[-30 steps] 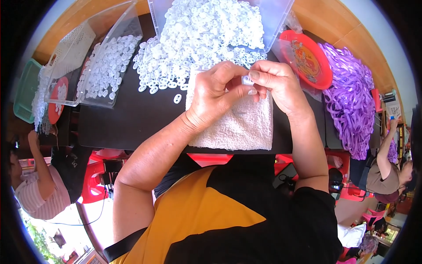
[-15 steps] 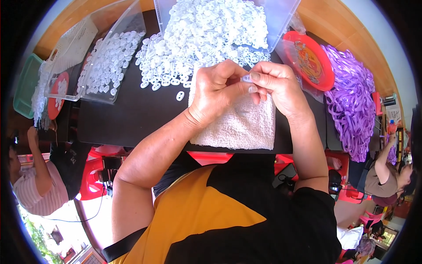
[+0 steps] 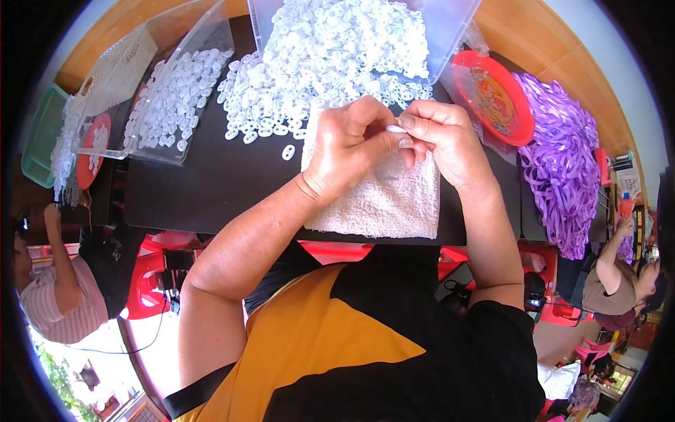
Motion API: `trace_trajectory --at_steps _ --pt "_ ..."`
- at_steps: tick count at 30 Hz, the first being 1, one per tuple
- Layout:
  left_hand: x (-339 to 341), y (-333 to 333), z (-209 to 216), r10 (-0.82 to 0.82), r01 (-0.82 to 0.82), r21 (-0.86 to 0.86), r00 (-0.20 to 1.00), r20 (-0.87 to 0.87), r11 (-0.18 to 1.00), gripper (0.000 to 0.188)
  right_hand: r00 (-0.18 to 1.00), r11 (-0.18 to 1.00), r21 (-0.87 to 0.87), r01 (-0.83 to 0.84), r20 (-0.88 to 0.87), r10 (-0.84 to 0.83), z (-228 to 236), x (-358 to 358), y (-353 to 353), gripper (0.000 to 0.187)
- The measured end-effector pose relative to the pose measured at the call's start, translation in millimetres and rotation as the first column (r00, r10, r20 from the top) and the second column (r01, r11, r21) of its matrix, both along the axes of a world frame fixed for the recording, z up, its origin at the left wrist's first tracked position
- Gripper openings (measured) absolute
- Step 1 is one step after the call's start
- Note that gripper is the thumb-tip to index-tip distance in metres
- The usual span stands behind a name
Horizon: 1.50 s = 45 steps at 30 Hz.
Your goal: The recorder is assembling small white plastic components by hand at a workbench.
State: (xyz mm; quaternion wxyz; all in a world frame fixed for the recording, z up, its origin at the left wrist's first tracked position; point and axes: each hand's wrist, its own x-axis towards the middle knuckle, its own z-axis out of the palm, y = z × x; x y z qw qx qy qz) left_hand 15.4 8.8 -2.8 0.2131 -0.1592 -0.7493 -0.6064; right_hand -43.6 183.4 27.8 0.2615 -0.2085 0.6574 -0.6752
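Pinching a small white plastic piece (image 3: 395, 129) between them, the left hand (image 3: 351, 144) and the right hand (image 3: 444, 141) meet fingertip to fingertip above a white towel (image 3: 383, 204) spread on the near edge of the black counter (image 3: 211, 190); both hands are closed narrow around the piece, which shows only as a sliver between the thumbs. Just beyond the hands lies a heap of white plastic links (image 3: 330, 63), spilling from a clear bin (image 3: 450, 28) at the far side, and one stray link (image 3: 288, 151) rests on the counter left of the towel. Farther left sits a second clear tray (image 3: 151, 151) with more white pieces. To the right are a red plate (image 3: 492, 95) and a pile of purple strips (image 3: 562, 162).
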Motion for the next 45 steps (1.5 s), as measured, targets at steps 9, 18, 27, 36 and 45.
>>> trace_trajectory --at_steps 9,18,27,36,45 --pt "-0.4 0.7 5.7 -0.104 0.092 0.153 0.992 0.073 0.984 0.016 0.996 1.000 -0.010 0.015 0.092 -0.014 1.9 0.5 -2.4 0.026" --pt "-3.5 1.9 6.0 -0.160 0.076 0.346 0.961 0.224 0.935 0.011 0.990 0.998 -0.034 0.045 0.133 -0.040 -3.7 -3.7 -1.7 0.032" --pt "-10.2 -1.7 12.6 -0.162 -0.041 0.352 0.833 0.529 0.935 0.014 0.994 0.999 -0.011 0.051 0.092 -0.050 -3.4 -6.4 -1.1 0.021" --pt "-10.3 -1.7 11.5 -0.210 -0.015 0.370 0.802 0.560 0.929 0.015 0.973 0.984 -0.009 0.177 -0.151 -0.176 -3.9 -3.7 -3.6 0.011" --pt "-13.3 -6.6 7.2 -0.064 -0.199 0.479 0.876 0.479 0.855 0.012 0.879 0.939 -0.045 0.342 -0.338 -0.336 -15.1 -12.0 -4.0 0.010"
